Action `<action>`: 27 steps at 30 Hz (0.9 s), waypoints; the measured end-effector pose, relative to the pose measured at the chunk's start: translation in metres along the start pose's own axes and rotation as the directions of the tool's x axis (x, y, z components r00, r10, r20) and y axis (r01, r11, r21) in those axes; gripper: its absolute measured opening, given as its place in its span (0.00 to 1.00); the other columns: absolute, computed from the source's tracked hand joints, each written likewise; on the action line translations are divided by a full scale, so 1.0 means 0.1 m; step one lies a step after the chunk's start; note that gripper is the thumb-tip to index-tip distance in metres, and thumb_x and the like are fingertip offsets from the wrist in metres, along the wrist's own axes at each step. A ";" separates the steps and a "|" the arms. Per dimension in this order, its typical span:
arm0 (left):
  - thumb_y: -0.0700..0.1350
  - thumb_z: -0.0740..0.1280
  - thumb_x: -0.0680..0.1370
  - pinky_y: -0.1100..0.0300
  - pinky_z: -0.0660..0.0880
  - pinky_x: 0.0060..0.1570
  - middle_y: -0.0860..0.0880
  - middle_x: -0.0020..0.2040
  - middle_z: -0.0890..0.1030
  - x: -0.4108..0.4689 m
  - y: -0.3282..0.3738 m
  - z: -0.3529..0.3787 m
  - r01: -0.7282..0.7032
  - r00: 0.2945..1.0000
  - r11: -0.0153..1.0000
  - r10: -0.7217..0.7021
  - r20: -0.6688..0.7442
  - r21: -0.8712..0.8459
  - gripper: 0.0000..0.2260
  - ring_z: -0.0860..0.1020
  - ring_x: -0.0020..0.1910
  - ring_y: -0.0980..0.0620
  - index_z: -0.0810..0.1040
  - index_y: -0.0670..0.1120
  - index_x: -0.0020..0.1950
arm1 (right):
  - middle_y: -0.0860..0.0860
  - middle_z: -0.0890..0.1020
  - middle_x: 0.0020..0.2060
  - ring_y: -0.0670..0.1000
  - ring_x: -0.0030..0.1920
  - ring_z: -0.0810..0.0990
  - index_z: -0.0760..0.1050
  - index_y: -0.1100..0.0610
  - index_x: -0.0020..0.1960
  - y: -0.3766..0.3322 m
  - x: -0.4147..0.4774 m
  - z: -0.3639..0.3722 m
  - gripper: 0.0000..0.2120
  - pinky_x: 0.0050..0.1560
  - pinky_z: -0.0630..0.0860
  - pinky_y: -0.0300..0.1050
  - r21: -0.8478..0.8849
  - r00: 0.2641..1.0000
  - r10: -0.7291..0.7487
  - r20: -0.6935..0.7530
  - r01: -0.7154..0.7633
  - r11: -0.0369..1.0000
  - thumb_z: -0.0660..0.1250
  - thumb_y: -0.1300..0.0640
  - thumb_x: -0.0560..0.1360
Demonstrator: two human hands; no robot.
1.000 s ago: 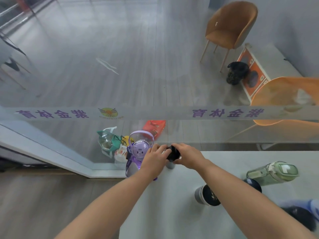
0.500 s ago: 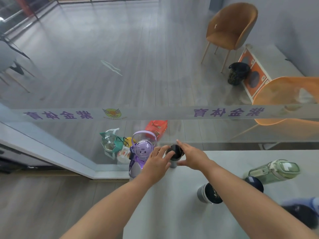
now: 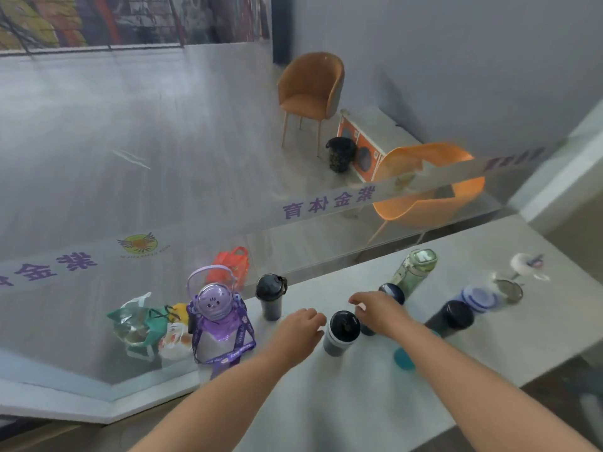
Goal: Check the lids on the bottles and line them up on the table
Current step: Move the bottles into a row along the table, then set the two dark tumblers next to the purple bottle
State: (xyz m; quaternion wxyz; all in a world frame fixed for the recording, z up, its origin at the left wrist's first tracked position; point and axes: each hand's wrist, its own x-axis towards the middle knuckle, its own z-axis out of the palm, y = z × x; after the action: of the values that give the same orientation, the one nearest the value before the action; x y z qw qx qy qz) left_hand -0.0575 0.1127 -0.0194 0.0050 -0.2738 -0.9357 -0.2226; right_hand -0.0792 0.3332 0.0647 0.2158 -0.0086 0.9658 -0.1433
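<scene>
Several bottles stand on the grey table (image 3: 359, 402). A purple cartoon bottle (image 3: 217, 324) with a strap is at the left end, and a small dark bottle (image 3: 270, 298) stands beside it. My left hand (image 3: 298, 331) hovers open just left of a grey tumbler with a black lid (image 3: 341, 332). My right hand (image 3: 378, 309) is open just right of that tumbler, in front of a dark blue bottle (image 3: 391, 291). Further right are a green clear bottle (image 3: 416, 270), a black bottle (image 3: 452, 318) and a blue-white bottle (image 3: 483, 298).
A glass partition (image 3: 163, 190) with a printed strip runs along the table's far edge. Bags (image 3: 150, 327) lie on the floor behind it. A teal round object (image 3: 403, 358) rests near my right forearm. Two orange chairs (image 3: 310, 89) stand beyond the glass.
Both hands let go of the small dark bottle, which now stands alone, and moved right to either side of the grey tumbler. The view swung right, showing more bottles.
</scene>
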 end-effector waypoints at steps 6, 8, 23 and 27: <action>0.46 0.74 0.67 0.52 0.75 0.37 0.48 0.57 0.76 0.01 0.21 0.31 0.027 0.996 0.997 -0.032 0.081 0.069 0.23 0.74 0.43 0.45 0.72 0.52 0.60 | 0.47 0.72 0.71 0.53 0.66 0.76 0.60 0.44 0.76 0.16 -0.08 0.27 0.33 0.64 0.75 0.50 -0.029 0.976 -0.145 0.163 0.151 0.988 0.68 0.55 0.75; 0.48 0.74 0.68 0.52 0.75 0.38 0.49 0.57 0.75 0.01 0.26 0.37 0.089 0.994 0.994 -0.093 0.064 0.063 0.24 0.74 0.44 0.45 0.71 0.53 0.61 | 0.45 0.70 0.70 0.53 0.66 0.76 0.58 0.43 0.76 0.17 0.02 0.38 0.34 0.60 0.77 0.53 -0.055 0.956 -0.213 0.203 0.229 0.972 0.70 0.53 0.74; 0.45 0.76 0.67 0.49 0.75 0.46 0.48 0.59 0.77 0.58 -0.15 -0.05 0.455 0.889 0.844 -0.413 -0.196 0.284 0.22 0.74 0.55 0.42 0.74 0.49 0.58 | 0.54 0.75 0.63 0.63 0.53 0.81 0.63 0.49 0.73 -0.04 1.24 0.11 0.33 0.48 0.80 0.52 -0.225 0.856 -0.482 0.187 0.515 0.827 0.72 0.52 0.72; 0.51 0.78 0.65 0.42 0.73 0.57 0.40 0.67 0.72 0.58 -0.44 -0.24 0.666 0.742 0.692 -0.654 -0.147 0.279 0.33 0.70 0.63 0.35 0.71 0.49 0.68 | 0.53 0.74 0.62 0.62 0.54 0.80 0.62 0.48 0.74 -0.11 1.46 0.09 0.35 0.48 0.79 0.52 -0.206 0.854 -0.482 0.197 0.516 0.831 0.73 0.52 0.71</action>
State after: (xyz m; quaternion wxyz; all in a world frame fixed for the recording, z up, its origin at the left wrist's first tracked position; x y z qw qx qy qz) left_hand -0.1323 0.0995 -0.0086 -0.0149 0.0888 -0.9939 -0.0631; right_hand -0.2089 0.3092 -0.0004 0.2336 -0.2978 0.9229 -0.0701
